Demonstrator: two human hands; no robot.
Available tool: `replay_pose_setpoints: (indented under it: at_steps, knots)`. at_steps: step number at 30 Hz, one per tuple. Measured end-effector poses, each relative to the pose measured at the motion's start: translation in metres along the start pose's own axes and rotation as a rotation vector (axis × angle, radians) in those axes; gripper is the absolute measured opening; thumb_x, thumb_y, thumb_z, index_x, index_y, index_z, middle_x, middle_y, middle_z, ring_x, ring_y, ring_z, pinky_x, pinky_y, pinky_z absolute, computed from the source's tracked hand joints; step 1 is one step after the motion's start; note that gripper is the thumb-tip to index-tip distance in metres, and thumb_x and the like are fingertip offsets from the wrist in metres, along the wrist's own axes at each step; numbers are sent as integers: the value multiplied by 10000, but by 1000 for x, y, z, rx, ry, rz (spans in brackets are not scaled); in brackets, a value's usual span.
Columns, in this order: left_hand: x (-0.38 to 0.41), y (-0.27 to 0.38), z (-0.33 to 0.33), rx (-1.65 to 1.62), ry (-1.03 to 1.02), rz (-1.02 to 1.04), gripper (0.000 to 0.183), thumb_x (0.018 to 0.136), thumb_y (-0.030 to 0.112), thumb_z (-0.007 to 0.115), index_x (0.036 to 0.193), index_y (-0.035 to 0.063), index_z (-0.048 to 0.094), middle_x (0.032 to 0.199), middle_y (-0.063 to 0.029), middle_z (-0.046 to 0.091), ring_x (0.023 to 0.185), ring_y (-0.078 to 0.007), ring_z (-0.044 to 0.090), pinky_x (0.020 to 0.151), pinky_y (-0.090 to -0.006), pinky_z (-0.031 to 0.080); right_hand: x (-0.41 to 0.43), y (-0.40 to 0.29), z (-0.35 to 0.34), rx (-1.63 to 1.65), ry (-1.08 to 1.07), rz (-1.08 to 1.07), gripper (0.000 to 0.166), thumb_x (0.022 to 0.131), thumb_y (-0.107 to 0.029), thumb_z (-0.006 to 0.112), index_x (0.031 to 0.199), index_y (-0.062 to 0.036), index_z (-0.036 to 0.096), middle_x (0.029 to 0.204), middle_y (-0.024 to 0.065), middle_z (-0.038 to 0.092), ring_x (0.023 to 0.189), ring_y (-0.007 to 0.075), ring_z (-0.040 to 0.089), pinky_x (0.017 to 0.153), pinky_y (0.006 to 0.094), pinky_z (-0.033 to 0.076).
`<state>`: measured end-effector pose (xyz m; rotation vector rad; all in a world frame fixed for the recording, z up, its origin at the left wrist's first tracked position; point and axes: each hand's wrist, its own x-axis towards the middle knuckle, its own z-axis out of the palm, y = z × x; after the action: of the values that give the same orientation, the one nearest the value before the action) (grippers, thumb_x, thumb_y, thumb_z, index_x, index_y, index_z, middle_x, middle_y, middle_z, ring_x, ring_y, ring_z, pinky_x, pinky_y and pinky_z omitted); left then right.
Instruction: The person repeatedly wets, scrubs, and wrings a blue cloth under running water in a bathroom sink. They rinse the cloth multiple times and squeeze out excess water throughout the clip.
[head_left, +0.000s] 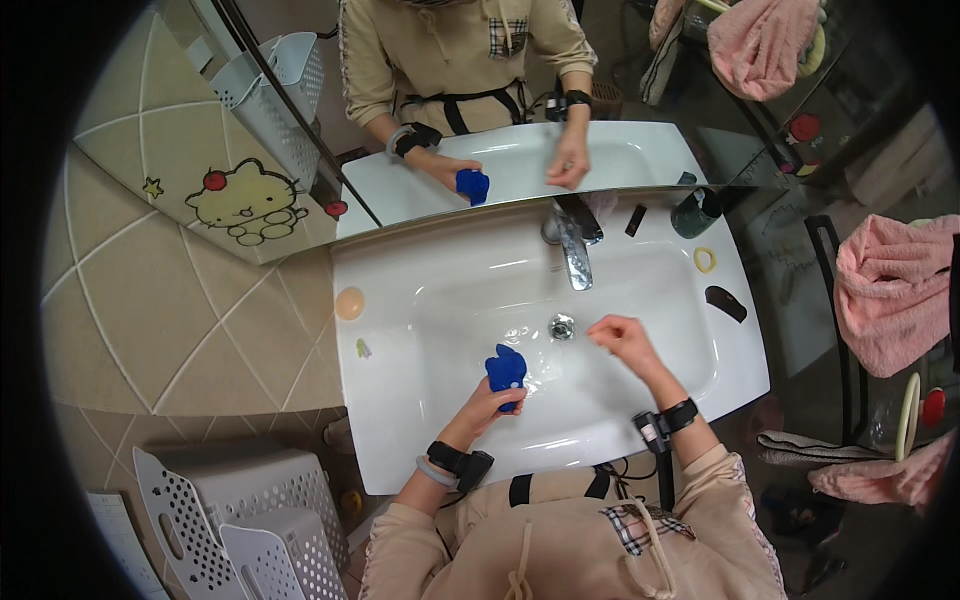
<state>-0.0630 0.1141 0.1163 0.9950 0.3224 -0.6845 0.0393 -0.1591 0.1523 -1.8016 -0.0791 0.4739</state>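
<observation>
My left hand grips a bright blue piece, perhaps wet cloth, over the front left of a white washbasin. Its thumb lies across the blue piece, which has a small pale spot. Off to the right, my right hand hovers over the bowl with curled fingers, slightly blurred; I see nothing in it. Between and beyond the hands sits the metal drain plug. Water glints on the bowl floor near the blue piece. Above the drain juts a chrome faucet, apart from both hands.
A mirror runs behind the basin. On the right rim are a dark green cup, a yellow ring and a dark curved piece. A peach round object lies left. Perforated baskets stand lower left; a pink towel hangs right.
</observation>
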Motion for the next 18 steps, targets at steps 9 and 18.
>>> replay_pose_setpoints:
  at_steps: [9,18]
  knots:
    - [6,2,21,-41,-50,-20,224,831,126,658,1000,73,521,828,-26,580,704,-113,575,624,-260,489,-2,-41,67,-95,-281,-214,256,701,-64,770,928,-49,651,718,-11,533,597,64,464,564,215,406]
    - [3,-6,17,-138,-93,-58,265,836,132,640,1053,69,501,842,-31,582,715,-115,576,619,-263,496,15,-13,46,46,-44,-91,58,805,-56,658,813,-23,611,636,-22,535,582,49,460,532,219,393]
